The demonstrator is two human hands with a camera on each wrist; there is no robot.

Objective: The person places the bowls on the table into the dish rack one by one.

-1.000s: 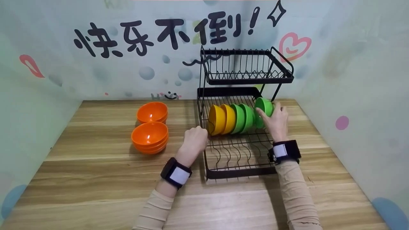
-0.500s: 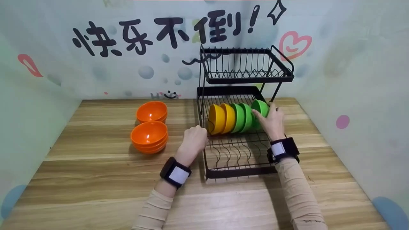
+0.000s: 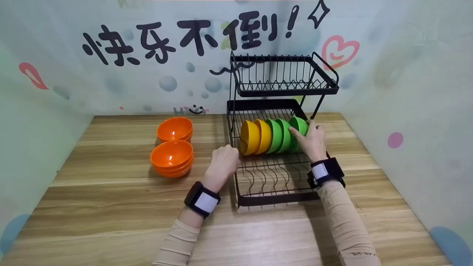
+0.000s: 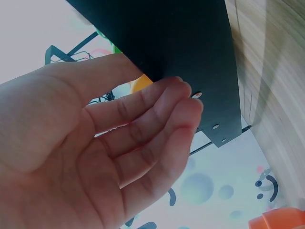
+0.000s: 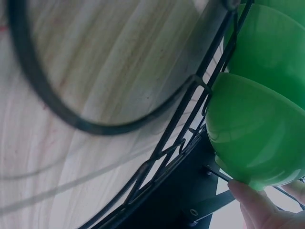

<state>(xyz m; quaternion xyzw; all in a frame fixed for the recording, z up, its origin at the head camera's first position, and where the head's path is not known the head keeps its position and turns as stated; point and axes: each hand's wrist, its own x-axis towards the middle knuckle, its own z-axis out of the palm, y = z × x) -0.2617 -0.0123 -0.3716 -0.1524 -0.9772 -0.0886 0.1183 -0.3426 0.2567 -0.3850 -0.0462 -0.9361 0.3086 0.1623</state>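
**Desk:** What do I put under the picture?

**Operator:** From my seat: my right hand (image 3: pixel 313 142) grips the last green bowl (image 3: pixel 299 127) in the lower tier of a black two-tier rack (image 3: pixel 273 184) on a wooden bench (image 3: pixel 111 207). The fingers curl round the bowl's base; my right wrist camera shows a fingertip (image 5: pixel 250 195) touching its underside.

**Desk:** And where does that bowl sit?

**Operator:** On edge at the right end of a row of five, touching the next green one (image 3: pixel 284 135). Left of those stand a third green bowl (image 3: pixel 275 136) and two yellow bowls (image 3: pixel 255 137).

**Desk:** The left hand?

**Operator:** My left hand (image 3: pixel 223 162) is at the rack's left front edge. The wrist view shows its fingers (image 4: pixel 157 119) lying close together and bent, their tips against the rack's black side panel (image 4: pixel 190 57). I cannot tell whether they clasp it.

**Desk:** Any writing?

**Operator:** Large black characters on the back wall (image 3: pixel 184 37) read "快乐不倒!", with a pink heart (image 3: pixel 339 51) to the right. Small letters beside a smiley low on the wall are too blurred for me to read.

**Desk:** Anything else on the bench?

**Operator:** Two stacks of orange bowls, near (image 3: pixel 172 158) and far (image 3: pixel 175 129), well left of the rack.
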